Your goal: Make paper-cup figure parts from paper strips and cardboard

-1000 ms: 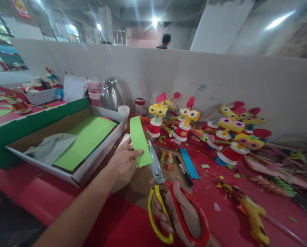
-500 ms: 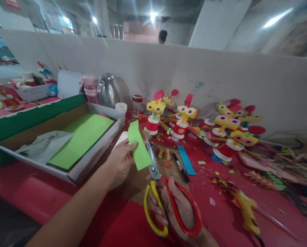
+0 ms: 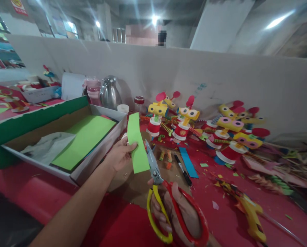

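My left hand (image 3: 122,154) pinches a strip of green paper (image 3: 138,158) between thumb and fingers, holding it upright above the table. Through the red and yellow handles of a pair of scissors (image 3: 155,175) go the fingers of my right hand (image 3: 177,211). The blades point up and away, right beside the strip's lower right edge; whether they touch it I cannot tell. Under the hands lies a brown board (image 3: 135,192). A black pen (image 3: 182,169) and a blue paper strip (image 3: 188,162) lie just right of the scissors.
At left stands an open box (image 3: 99,145) with green sheets inside. Several paper-cup figures (image 3: 182,128) line the back, near a metal jug (image 3: 110,94) and a glass jar (image 3: 139,104). A yellow glue gun (image 3: 253,216) lies at right, with paper scraps around it.
The green strip has straightened and stands more upright. The scissors have shifted slightly down and right, their blades a little apart from where they were. The whole view has shifted slightly.
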Motion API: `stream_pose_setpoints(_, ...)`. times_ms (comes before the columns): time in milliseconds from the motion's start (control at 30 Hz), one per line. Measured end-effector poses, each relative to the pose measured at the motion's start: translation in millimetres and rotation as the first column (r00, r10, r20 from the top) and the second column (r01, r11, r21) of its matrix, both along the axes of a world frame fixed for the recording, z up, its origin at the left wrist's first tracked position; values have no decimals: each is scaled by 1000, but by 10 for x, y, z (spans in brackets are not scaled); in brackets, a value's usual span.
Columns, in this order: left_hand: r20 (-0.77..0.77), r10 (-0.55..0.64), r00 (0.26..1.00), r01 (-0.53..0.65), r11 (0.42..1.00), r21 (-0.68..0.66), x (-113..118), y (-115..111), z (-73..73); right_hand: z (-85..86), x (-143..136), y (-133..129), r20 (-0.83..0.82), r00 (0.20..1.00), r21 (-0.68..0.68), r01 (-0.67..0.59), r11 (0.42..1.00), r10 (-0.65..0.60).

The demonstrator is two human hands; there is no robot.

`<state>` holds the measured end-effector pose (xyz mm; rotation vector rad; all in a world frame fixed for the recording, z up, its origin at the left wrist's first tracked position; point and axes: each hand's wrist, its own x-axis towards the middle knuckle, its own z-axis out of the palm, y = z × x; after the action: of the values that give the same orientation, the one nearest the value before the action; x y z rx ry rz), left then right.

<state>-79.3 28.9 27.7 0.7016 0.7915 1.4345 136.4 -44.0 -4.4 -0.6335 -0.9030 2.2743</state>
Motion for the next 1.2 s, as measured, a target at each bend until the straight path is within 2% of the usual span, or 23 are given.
stream_pose_setpoints(333,-11,-52,999,52,998,16,9,-23,-25,40,44,13,6,999,35,39,999,-40)
stream_pose_setpoints(533,-6,-150,989,150,989,-9,97,-101,-8,-24,26,54,15,1000,36,-10,999,10)
stream_pose_setpoints(600,42,-124,991,126,991,-43,109,-97,0,-27,37,61,16,1000,31,-25,999,25)
stream_pose_setpoints(733,109,2,994,9,995,-103,68,-37,1,-19,53,40,11,999,21,-48,999,48)
stream_pose_setpoints(867,110,16,994,-11,999,-47,33,-13,19,-51,10,6,3,998,16,-69,997,69)
stream_pose_setpoints(1033,77,30,997,-25,997,-70,66,-49,61,-95,-59,-9,-16,996,14,-88,996,88)
stream_pose_setpoints(1200,71,-1,998,5,998,-56,103,-61,27,-53,-79,-21,-21,995,8,-97,995,97)
